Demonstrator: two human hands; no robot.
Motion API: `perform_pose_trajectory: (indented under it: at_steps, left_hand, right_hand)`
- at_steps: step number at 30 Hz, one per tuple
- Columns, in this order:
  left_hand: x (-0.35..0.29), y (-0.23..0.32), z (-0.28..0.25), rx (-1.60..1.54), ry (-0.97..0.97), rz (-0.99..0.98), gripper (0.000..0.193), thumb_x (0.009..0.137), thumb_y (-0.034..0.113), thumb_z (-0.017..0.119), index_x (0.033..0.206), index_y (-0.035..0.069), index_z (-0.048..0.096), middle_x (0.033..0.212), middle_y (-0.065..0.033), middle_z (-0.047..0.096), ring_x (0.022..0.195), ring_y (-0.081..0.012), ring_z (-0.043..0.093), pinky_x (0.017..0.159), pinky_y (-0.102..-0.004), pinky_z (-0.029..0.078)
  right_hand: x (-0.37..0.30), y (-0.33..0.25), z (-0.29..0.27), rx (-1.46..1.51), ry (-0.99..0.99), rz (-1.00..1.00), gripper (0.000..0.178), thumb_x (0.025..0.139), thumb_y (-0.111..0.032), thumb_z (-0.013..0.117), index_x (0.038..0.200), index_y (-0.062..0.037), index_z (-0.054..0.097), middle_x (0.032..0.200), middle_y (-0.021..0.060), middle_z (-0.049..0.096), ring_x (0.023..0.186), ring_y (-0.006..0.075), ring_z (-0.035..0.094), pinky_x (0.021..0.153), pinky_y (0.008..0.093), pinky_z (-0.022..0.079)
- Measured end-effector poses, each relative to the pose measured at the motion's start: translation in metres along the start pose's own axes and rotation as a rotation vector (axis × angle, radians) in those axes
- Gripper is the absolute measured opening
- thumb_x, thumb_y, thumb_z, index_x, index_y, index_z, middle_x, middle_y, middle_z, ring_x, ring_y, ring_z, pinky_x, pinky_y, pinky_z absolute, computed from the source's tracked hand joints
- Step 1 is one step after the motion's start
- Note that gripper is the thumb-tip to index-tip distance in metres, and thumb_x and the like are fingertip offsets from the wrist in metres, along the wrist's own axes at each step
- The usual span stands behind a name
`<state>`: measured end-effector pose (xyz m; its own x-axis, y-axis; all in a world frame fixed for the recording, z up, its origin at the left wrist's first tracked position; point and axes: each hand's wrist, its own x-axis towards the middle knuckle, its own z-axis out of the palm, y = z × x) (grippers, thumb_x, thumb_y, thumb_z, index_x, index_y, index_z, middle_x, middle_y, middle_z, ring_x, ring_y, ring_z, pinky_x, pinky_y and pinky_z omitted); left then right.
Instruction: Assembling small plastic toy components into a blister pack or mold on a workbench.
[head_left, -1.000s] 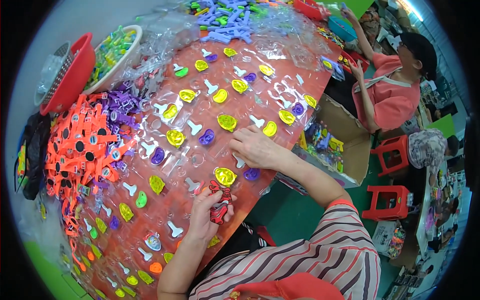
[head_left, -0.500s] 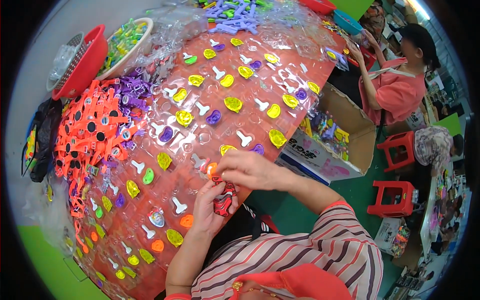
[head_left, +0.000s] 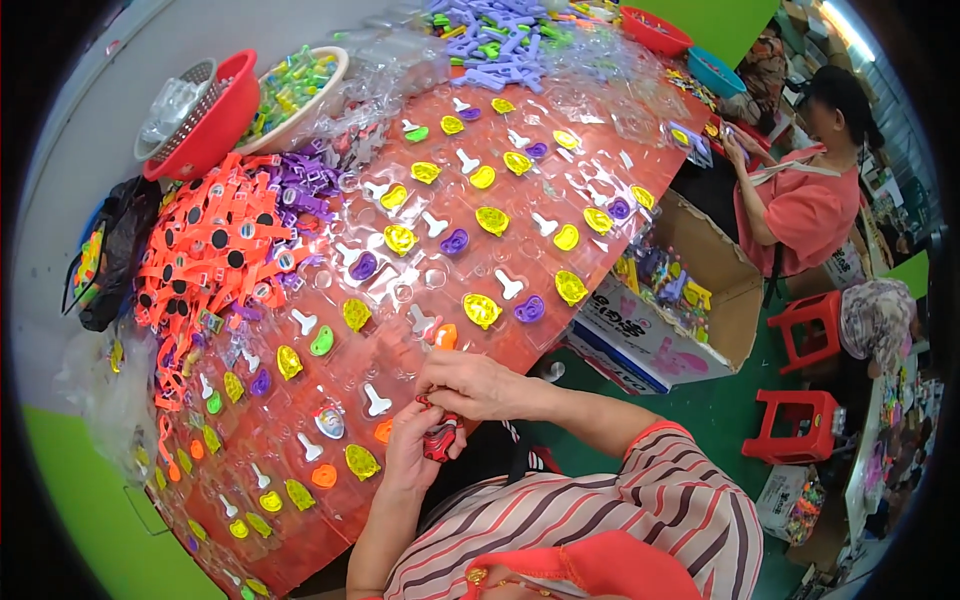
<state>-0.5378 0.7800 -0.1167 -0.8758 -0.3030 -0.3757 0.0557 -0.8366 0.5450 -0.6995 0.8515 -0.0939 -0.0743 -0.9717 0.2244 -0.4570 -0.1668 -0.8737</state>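
My left hand [head_left: 406,446] is closed round a small red-and-black patterned item [head_left: 440,440], just off the table's near edge. Its exact kind does not show. My right hand [head_left: 478,384] presses its fingertips together at the item's upper end, partly hiding it. Beyond my right fingers an orange plastic piece [head_left: 446,337] lies beside a white T-shaped piece [head_left: 421,320]. Rows of clear plastic blister trays spread over the red table [head_left: 395,345]. Their hollows hold white pieces, yellow leaf-like pieces [head_left: 482,310] and purple oval ones [head_left: 529,308].
Orange watch-like straps [head_left: 215,235] are heaped at the left, below a red basket [head_left: 215,120] and a cream basket [head_left: 330,80] of small parts. An open carton [head_left: 690,330] stands right of the table. A co-worker [head_left: 800,205] sits beyond it, near red stools [head_left: 790,425].
My right hand has drawn down and in, its fingertips now meeting at the item's top. The whole view has shifted slightly. The co-worker's hands have come closer together.
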Motion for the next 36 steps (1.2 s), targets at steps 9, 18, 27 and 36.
perform_pose_trajectory:
  at_steps: [9,18,27,36]
  left_hand:
    - [-0.007,-0.003,-0.002,-0.075,0.104,0.011,0.026,0.089,0.017,0.054,0.107,-0.002,0.050,0.085,-0.0170,0.063,0.057,-0.0270,0.062,0.044,-0.0317,0.049]
    - [-0.014,-0.003,-0.008,-0.091,0.119,0.063,0.024,0.092,0.015,0.049,0.111,0.000,0.048,0.087,-0.0148,0.062,0.058,-0.0263,0.061,0.044,-0.0323,0.048]
    - [-0.064,-0.007,-0.015,-0.055,0.225,0.152,0.022,0.092,0.017,0.048,0.101,-0.003,0.052,0.079,-0.0156,0.061,0.057,-0.0248,0.060,0.045,-0.0308,0.047]
    - [-0.117,-0.020,-0.029,-0.068,0.209,0.167,0.023,0.094,0.018,0.046,0.102,-0.002,0.054,0.077,-0.0148,0.062,0.058,-0.0201,0.060,0.048,-0.0262,0.047]
  right_hand:
    - [0.013,0.018,0.017,0.089,0.008,-0.010,0.011,0.082,-0.010,0.058,0.086,-0.0031,0.051,0.084,0.0112,0.050,0.079,0.0273,0.054,0.071,0.0368,0.044]
    - [0.024,0.007,0.029,0.073,-0.053,0.081,0.015,0.084,-0.019,0.057,0.081,-0.0046,0.051,0.084,0.0109,0.052,0.082,0.0290,0.054,0.073,0.0395,0.040]
    - [0.017,-0.027,0.062,-0.018,-0.047,-0.091,0.009,0.083,-0.015,0.055,0.082,-0.0061,0.055,0.083,0.0098,0.054,0.082,0.0290,0.056,0.071,0.0413,0.041]
    - [0.001,-0.051,0.101,-0.014,-0.138,-0.086,0.012,0.085,-0.016,0.059,0.085,-0.0042,0.055,0.084,0.0102,0.055,0.079,0.0302,0.056,0.069,0.0395,0.041]
